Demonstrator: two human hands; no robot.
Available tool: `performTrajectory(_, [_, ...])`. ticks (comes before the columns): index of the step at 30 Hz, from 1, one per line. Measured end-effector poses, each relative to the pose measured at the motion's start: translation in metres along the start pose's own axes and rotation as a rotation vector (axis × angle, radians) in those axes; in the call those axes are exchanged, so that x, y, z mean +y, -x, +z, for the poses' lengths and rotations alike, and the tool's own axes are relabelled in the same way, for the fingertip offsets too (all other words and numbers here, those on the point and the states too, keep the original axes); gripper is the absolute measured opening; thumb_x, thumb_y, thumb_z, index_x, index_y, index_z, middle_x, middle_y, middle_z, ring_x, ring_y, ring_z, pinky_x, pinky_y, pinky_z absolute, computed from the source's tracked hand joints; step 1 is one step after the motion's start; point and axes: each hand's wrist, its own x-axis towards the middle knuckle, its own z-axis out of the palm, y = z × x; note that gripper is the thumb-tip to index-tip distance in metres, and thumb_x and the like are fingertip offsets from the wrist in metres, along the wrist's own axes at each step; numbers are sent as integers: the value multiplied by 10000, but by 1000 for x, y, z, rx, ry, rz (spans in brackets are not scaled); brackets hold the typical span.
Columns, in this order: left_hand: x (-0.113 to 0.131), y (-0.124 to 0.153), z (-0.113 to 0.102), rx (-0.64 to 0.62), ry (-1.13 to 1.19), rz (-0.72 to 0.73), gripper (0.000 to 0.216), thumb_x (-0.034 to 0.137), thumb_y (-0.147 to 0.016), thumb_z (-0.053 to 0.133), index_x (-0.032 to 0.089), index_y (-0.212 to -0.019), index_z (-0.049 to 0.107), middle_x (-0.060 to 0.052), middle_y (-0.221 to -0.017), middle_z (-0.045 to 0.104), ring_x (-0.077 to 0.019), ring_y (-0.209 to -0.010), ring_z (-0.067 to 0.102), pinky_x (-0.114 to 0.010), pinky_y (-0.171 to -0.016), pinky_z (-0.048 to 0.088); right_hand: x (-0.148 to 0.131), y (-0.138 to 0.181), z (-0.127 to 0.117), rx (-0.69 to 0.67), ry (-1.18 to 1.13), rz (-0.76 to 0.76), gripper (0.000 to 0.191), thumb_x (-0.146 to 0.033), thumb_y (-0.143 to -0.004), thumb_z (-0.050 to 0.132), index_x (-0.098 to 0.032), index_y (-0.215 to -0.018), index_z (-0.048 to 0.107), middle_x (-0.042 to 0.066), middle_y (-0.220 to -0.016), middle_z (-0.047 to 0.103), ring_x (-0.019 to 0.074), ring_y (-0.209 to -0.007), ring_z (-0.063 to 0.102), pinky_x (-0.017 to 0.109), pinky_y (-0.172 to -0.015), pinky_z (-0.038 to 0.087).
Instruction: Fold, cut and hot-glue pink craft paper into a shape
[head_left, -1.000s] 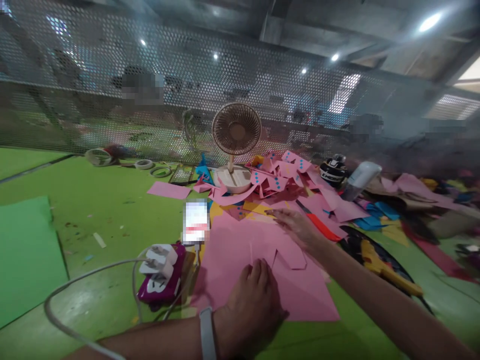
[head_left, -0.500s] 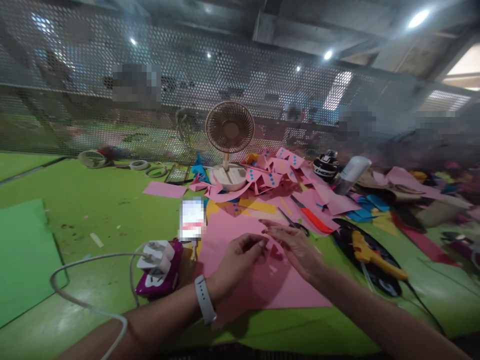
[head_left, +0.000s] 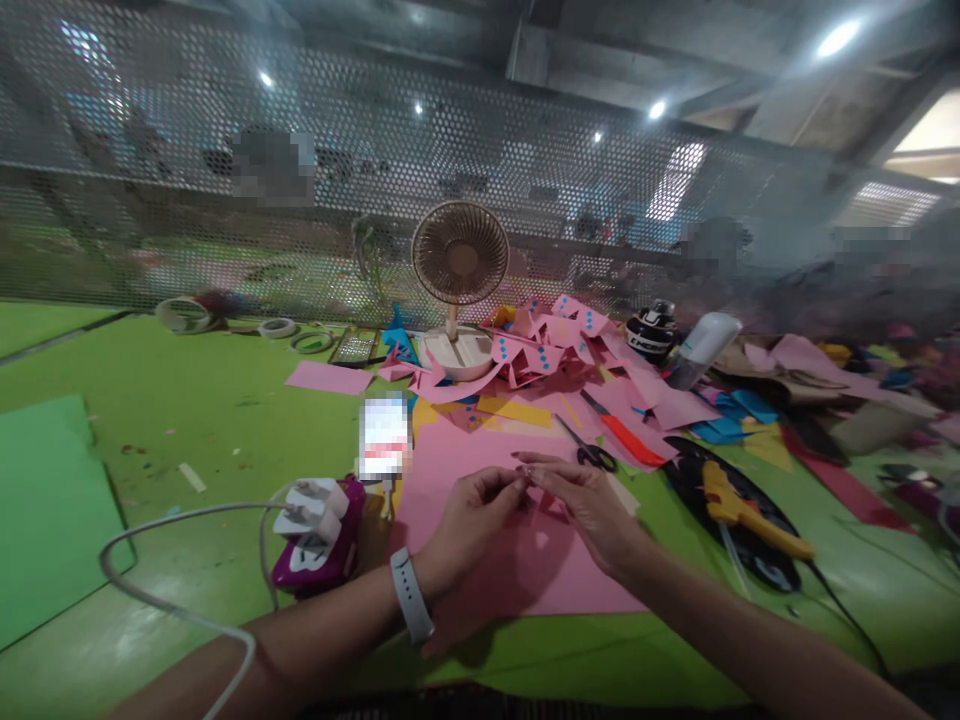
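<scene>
Fingertips of my left hand [head_left: 487, 505] and my right hand [head_left: 589, 500] meet above a large pink paper sheet [head_left: 585, 585]. The left hand, with a pale wristband [head_left: 411, 595] behind it, is closed in a pinch; its fingers hide whatever is between them. Thumb and fingers of the right hand also pinch together, and a small pink paper piece [head_left: 551, 503] shows beneath them, partly hidden. Black-handled scissors [head_left: 596, 457] lie just beyond the right hand. To its right, a yellow glue gun [head_left: 750, 515] rests on a black round plate [head_left: 686, 470].
A purple power strip [head_left: 319, 560] with a white cable and a lit phone [head_left: 385, 437] sit left of the sheet. Behind stand a small fan [head_left: 460, 255] and a heap of pink cutouts [head_left: 570, 335]. Green paper [head_left: 52, 520] lies far left. A perforated screen [head_left: 300, 230] borders the table.
My right hand has moved slightly left and down, bringing its fingertips against those of my left hand. The scissors' handles are now more exposed. My left hand has barely moved.
</scene>
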Motion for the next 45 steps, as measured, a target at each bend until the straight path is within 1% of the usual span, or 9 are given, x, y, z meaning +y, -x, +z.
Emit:
performTrajectory(2, [0, 0, 0, -2, -27, 25, 309, 421, -816, 652, 119, -879, 676, -60, -781, 661, -159, -706, 582, -276, -658, 448, -3, -3, -5, 16, 44, -36, 260, -444, -738, 750, -221, -872, 767, 86, -1156, 679, 244, -1051, 595, 384, -883, 481])
performTrajectory(4, [0, 0, -1, 1, -48, 54, 291, 409, -813, 649, 126, -878, 672, -51, -765, 656, -155, -696, 578, -270, -651, 450, -7, -6, -13, 13, 133, -114, 235, -427, -757, 735, -213, -851, 747, 63, -975, 712, 212, -959, 612, 357, -871, 472])
performTrajectory(7, [1, 1, -1, 11, -82, 80, 270, 389, -822, 635, 129, -883, 673, -51, -778, 658, -154, -707, 579, -265, -651, 452, -13, -9, -22, -59, 328, -198, 194, -387, -782, 710, -194, -799, 698, 20, -791, 677, 169, -795, 602, 312, -778, 474])
performTrajectory(10, [1, 3, -2, 11, -117, 88, 267, 384, -838, 618, 129, -895, 674, -52, -788, 661, -157, -720, 583, -264, -655, 456, -13, -10, -26, -133, 471, -220, 169, -357, -829, 655, -188, -835, 665, 14, -793, 662, 156, -753, 594, 291, -709, 473])
performTrajectory(14, [1, 3, -2, 1, -150, 94, 261, 381, -856, 599, 136, -906, 670, -47, -788, 662, -158, -722, 583, -267, -662, 465, -8, -10, -27, -159, 543, -225, 167, -361, -848, 634, -197, -875, 652, 17, -826, 662, 157, -747, 599, 288, -678, 478])
performTrajectory(26, [-7, 2, -4, -22, -132, 111, 238, 358, -881, 593, 138, -927, 671, -47, -795, 653, -158, -729, 597, -277, -680, 487, -8, -14, -29, -195, 539, -229, 182, -376, -846, 645, -195, -852, 663, 12, -799, 669, 158, -722, 619, 288, -677, 488])
performTrajectory(39, [-5, 2, -2, -26, -175, 98, 249, 355, -885, 570, 135, -952, 667, -69, -810, 668, -177, -746, 602, -297, -689, 484, -9, -15, -28, -174, 440, -150, 262, -443, -783, 699, -183, -784, 666, 8, -734, 665, 156, -668, 618, 291, -646, 481])
performTrajectory(42, [2, 6, 0, -38, -292, 152, 215, 306, -915, 513, 139, -941, 646, -77, -836, 665, -177, -765, 601, -290, -694, 482, -13, -19, -31, -146, 448, -164, 255, -432, -752, 726, -182, -760, 674, 4, -717, 662, 152, -683, 595, 284, -653, 462])
performTrajectory(45, [5, 15, 2, -145, -704, 328, 192, 261, -936, 474, 158, -930, 636, -77, -874, 656, -188, -813, 595, -304, -727, 470, -16, -27, -35, -117, 420, -142, 257, -425, -715, 750, -179, -753, 684, 2, -717, 663, 147, -692, 578, 279, -655, 446])
